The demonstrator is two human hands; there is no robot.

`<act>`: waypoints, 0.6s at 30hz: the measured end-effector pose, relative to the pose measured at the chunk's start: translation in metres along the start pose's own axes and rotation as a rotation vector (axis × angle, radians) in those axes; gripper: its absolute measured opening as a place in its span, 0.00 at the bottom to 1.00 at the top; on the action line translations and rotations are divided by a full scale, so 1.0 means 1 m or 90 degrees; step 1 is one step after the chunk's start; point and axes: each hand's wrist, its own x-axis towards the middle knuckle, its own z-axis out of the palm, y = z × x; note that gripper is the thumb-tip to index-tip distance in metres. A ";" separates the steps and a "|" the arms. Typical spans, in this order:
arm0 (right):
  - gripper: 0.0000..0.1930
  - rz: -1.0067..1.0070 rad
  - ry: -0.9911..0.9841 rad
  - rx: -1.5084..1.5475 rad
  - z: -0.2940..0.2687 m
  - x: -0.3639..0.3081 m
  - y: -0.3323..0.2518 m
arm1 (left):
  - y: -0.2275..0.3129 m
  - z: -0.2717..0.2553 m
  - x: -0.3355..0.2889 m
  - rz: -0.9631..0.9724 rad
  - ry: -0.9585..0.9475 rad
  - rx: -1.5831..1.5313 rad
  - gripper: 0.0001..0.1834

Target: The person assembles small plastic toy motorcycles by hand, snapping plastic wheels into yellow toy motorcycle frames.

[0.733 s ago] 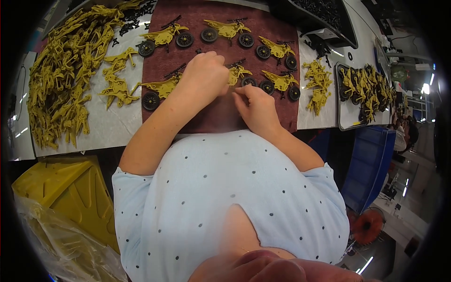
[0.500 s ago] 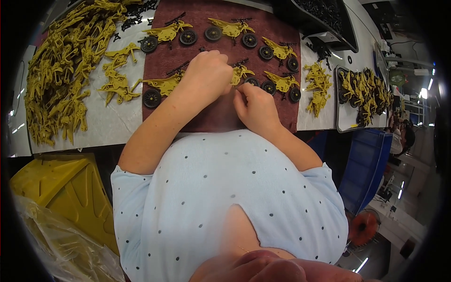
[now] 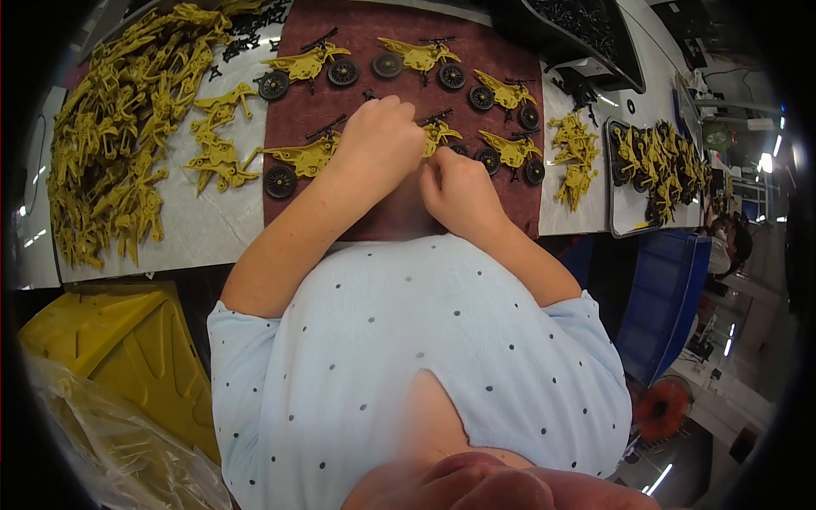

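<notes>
On a maroon cloth, both my hands meet at the toy motorcycle in the middle of the near row. It is yellow with a black handlebar, and its left end is covered by my left hand. That hand is closed, its fingers curled over the toy. My right hand is closed in a pinch at the toy's near edge; what lies between its fingertips is hidden. Left of my hands is another toy motorcycle, partly behind my left wrist. To the right is a further one with two black wheels.
Beyond my hands, three toy motorcycles form the far row. A large heap of yellow parts covers the left side. Loose yellow frames, a tray of assembled pieces and a black bin of small black parts stand right.
My right hand's fingertips have shifted slightly up toward my left hand. My left hand stays over the same toy motorcycle, and the whole view has moved a little.
</notes>
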 end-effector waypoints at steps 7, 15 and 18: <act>0.14 0.064 0.158 0.063 -0.048 -0.015 -0.008 | 0.005 -0.041 -0.003 0.041 0.119 -0.118 0.21; 0.10 0.135 0.760 -0.014 -0.114 -0.017 0.136 | 0.086 -0.151 -0.042 0.419 0.266 -1.035 0.43; 0.11 0.181 0.879 0.006 -0.127 -0.028 0.200 | 0.110 -0.171 -0.051 0.398 0.070 -1.200 0.40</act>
